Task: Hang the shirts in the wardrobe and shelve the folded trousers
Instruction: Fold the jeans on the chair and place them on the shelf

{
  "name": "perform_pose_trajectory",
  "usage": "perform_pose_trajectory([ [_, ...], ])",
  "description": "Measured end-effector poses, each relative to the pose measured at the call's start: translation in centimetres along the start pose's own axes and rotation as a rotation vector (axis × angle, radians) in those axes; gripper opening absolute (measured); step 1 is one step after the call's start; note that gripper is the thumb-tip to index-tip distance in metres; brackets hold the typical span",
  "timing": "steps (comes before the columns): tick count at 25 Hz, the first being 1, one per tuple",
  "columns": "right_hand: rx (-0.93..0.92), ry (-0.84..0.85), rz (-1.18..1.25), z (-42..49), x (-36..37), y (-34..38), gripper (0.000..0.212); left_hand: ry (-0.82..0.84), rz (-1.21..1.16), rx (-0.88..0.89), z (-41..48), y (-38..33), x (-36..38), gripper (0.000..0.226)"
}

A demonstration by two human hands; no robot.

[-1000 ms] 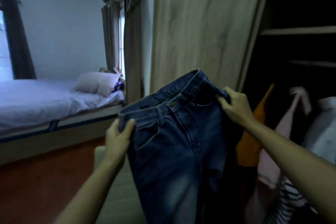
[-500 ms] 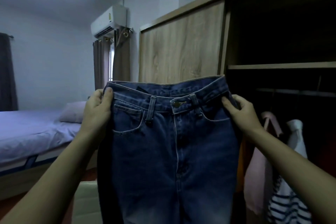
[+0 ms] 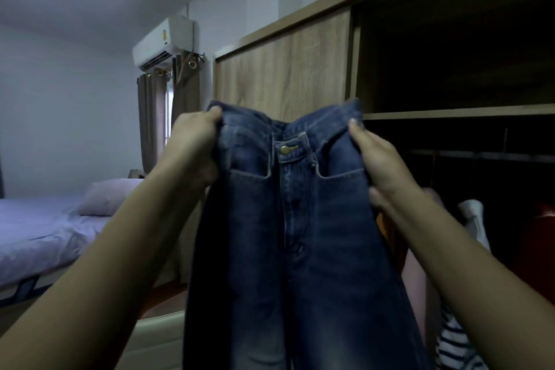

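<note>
Now: left grip (image 3: 194, 151) and right grip (image 3: 380, 159) each pinch jeans (image 3: 300, 234) waistband; legs hang straight down; shelf (image 3: 450, 112) nearer right grip.

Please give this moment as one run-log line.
jeans: held up, unfolded | left hand: grips waistband | right hand: grips waistband | wardrobe: open

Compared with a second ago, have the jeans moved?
Yes, upward. The jeans hung well below the wardrobe shelf edge; now the waistband's right corner reaches just above that edge, gripped by the left hand and right hand.
</note>
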State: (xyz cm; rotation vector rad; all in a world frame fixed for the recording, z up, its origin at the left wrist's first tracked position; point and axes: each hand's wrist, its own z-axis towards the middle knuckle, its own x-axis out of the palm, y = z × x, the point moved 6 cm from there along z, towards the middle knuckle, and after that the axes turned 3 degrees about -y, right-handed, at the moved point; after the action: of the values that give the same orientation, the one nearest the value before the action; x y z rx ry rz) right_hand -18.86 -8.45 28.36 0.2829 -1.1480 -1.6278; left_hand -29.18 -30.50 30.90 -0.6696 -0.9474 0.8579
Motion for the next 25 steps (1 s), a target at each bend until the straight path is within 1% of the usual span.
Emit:
perform_pose_trajectory([
  [3,-0.082,0.11,-0.104,-1.7,3.9,0.4,0.027,0.176,0.021,0.008,-1.4,0.3,5.3,0.019],
  [4,-0.104,0.149,-0.151,-2.3,4.5,0.3,0.027,0.212,0.01,-0.025,-1.6,0.9,6.2,0.023],
  [5,-0.12,0.191,-0.203,-2.9,4.9,0.1,0.032,0.24,-0.002,-0.054,-1.7,1.5,6.6,0.03],
  [7,-0.134,0.251,-0.279,-3.6,4.7,-0.2,0.051,0.341,-0.043,-0.084,-2.0,2.4,7.0,0.048],
  [9,-0.143,0.308,-0.276,-3.6,4.3,0.1,0.064,0.445,-0.019,-0.004,-2.8,2.5,7.5,0.059],
  [10,-0.138,0.342,-0.247,-3.4,4.0,0.2,0.068,0.451,-0.018,0.052,-3.4,2.3,7.7,0.057],
  [11,-0.145,0.357,-0.222,-3.2,3.5,0.5,0.066,0.415,-0.027,0.101,-3.8,2.0,7.5,0.051],
  [12,-0.179,0.334,-0.253,-3.2,2.8,0.9,0.057,0.363,-0.051,0.138,-3.9,1.5,7.2,0.044],
  [13,-0.252,0.239,-0.346,-3.2,1.7,1.5,0.043,0.315,-0.074,0.167,-3.9,1.0,6.7,0.036],
  [14,-0.354,0.095,-0.468,-3.2,0.4,1.8,0.033,0.291,-0.091,0.185,-3.9,0.4,6.2,0.032],
  [15,-0.419,-0.028,-0.558,-3.6,-0.7,1.7,0.037,0.293,-0.103,0.189,-3.9,0.0,5.8,0.03],
  [16,-0.424,-0.056,-0.617,-4.0,-1.2,1.1,0.048,0.318,-0.103,0.189,-4.0,-0.5,5.6,0.029],
  [17,-0.391,-0.032,-0.636,-4.2,-1.2,0.3,0.057,0.35,-0.099,0.189,-3.9,-0.9,5.4,0.029],
  [18,-0.368,-0.011,-0.646,-4.2,-1.1,-0.6,0.058,0.38,-0.093,0.182,-3.7,-1.1,5.1,0.03],
  [19,-0.362,-0.033,-0.659,-4.0,-1.1,-1.0,0.053,0.391,-0.067,0.175,-3.4,-0.8,4.7,0.03],
  [20,-0.376,-0.082,-0.671,-3.7,-1.2,-1.2,0.046,0.37,0.002,0.174,-3.0,-0.3,4.2,0.028],
  [22,-0.403,-0.164,-0.698,-3.8,-1.2,-1.4,0.036,0.247,0.333,0.217,-2.6,1.1,2.9,0.03],
  [23,-0.397,-0.183,-0.721,-4.1,-1.2,-2.0,0.035,0.173,0.498,0.25,-2.7,2.0,2.2,0.036],
  [24,-0.377,-0.191,-0.741,-4.4,-1.1,-2.8,0.033,0.122,0.611,0.299,-3.3,2.6,1.7,0.045],
  [25,-0.36,-0.198,-0.753,-4.7,-1.0,-3.3,0.033,0.099,0.663,0.379,-3.9,3.0,1.6,0.051],
])
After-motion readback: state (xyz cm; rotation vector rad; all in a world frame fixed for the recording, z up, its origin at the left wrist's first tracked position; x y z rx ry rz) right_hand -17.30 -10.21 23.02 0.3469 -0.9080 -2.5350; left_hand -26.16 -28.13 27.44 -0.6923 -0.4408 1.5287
